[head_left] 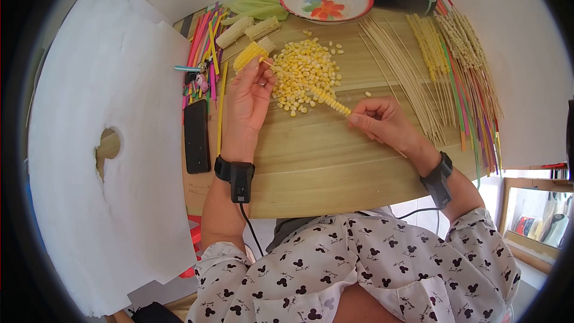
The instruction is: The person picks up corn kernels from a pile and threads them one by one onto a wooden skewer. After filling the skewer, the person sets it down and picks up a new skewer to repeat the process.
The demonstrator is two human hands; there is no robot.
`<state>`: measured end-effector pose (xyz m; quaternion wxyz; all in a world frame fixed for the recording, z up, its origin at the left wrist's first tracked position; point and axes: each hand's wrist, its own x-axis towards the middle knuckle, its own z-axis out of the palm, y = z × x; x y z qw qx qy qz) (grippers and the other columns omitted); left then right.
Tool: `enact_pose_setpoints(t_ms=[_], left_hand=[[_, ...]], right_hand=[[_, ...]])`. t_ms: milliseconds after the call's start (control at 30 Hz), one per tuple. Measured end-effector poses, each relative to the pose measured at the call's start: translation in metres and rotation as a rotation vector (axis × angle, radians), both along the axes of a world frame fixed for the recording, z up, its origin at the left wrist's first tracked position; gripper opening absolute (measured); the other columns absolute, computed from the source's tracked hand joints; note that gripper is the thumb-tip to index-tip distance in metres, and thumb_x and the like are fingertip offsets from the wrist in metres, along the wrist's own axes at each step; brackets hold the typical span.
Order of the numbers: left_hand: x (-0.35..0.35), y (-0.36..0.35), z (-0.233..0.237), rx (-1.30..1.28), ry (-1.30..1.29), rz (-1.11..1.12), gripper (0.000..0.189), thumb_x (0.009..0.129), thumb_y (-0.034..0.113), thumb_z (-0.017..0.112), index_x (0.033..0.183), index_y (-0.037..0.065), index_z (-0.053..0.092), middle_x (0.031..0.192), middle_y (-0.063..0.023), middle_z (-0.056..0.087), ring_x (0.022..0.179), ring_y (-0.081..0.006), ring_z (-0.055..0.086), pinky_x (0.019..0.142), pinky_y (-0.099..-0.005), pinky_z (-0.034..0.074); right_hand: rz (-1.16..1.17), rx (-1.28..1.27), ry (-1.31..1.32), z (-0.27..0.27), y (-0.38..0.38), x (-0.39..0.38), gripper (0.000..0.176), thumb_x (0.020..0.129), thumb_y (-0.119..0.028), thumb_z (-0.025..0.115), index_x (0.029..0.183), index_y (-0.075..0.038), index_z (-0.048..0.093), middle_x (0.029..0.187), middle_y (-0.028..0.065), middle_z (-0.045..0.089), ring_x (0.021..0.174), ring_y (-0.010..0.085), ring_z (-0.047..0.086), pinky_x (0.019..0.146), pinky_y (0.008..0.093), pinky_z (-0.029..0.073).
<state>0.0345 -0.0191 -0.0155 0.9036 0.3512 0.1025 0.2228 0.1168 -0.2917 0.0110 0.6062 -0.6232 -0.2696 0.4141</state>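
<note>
Bright, even light through a wide, bowed lens

Soft light fills the scene, its source hard to place, and shadows stay faint. The white sheet (72, 161) at left is brightest, its surface nearly washed out. Individual corn kernels (308, 69) read distinctly, though fine texture is slightly soft. Strong fisheye curvature bends the near edge of the tabletop (311, 179), and dark vignetting rounds off all the corners into black.

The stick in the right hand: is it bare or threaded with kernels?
Threaded: a tight row of kernels lines it just beyond the right hand. Its far end is hard to make out against the loose pile.
</note>
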Motion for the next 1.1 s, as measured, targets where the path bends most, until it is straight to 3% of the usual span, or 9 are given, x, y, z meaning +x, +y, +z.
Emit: enact_pose_setpoints(t_ms=[433, 633, 1033, 1100], left_hand=[[0.0, -0.011, 0.0, 0.116, 0.032, -0.025, 0.016, 0.09, 0.01, 0.061, 0.101, -0.001, 0.062, 0.098, -0.014, 0.064, 0.081, -0.0148, 0.058, 0.077, -0.027, 0.05], [-0.001, -0.038, 0.003, 0.158, 0.086, -0.139, 0.014, 0.089, 0.008, 0.062, 0.1, 0.0, 0.064, 0.098, -0.0152, 0.065, 0.08, -0.015, 0.06, 0.075, -0.0272, 0.05], [-0.001, -0.056, 0.007, 0.27, 0.127, -0.212, 0.016, 0.087, 0.011, 0.066, 0.1, 0.001, 0.064, 0.091, -0.0071, 0.066, 0.078, -0.0136, 0.062, 0.071, -0.0253, 0.049], [-0.001, -0.06, 0.014, 0.363, 0.173, -0.096, 0.017, 0.089, 0.011, 0.063, 0.103, 0.002, 0.064, 0.088, -0.0063, 0.065, 0.076, -0.0122, 0.06, 0.073, -0.0252, 0.049]], right_hand=[[-0.015, -0.027, -0.015, 0.0, -0.001, -0.001, 0.014, 0.091, -0.016, 0.063, 0.083, -0.004, 0.064, 0.06, -0.0085, 0.049, 0.05, -0.0015, 0.038, 0.044, 0.0174, 0.028], [-0.056, -0.008, -0.017, 0.001, 0.0, -0.003, 0.014, 0.091, -0.017, 0.063, 0.085, -0.004, 0.065, 0.063, -0.0091, 0.051, 0.052, -0.0023, 0.039, 0.045, 0.0165, 0.028], [-0.048, 0.027, -0.073, -0.006, 0.0, -0.003, 0.02, 0.093, -0.021, 0.061, 0.083, -0.004, 0.063, 0.058, -0.0088, 0.046, 0.05, -0.0014, 0.036, 0.044, 0.0178, 0.027], [-0.087, 0.05, -0.036, -0.007, 0.0, 0.0, 0.02, 0.092, -0.022, 0.061, 0.083, -0.004, 0.063, 0.057, -0.0086, 0.046, 0.049, -0.0011, 0.036, 0.043, 0.0179, 0.026]])
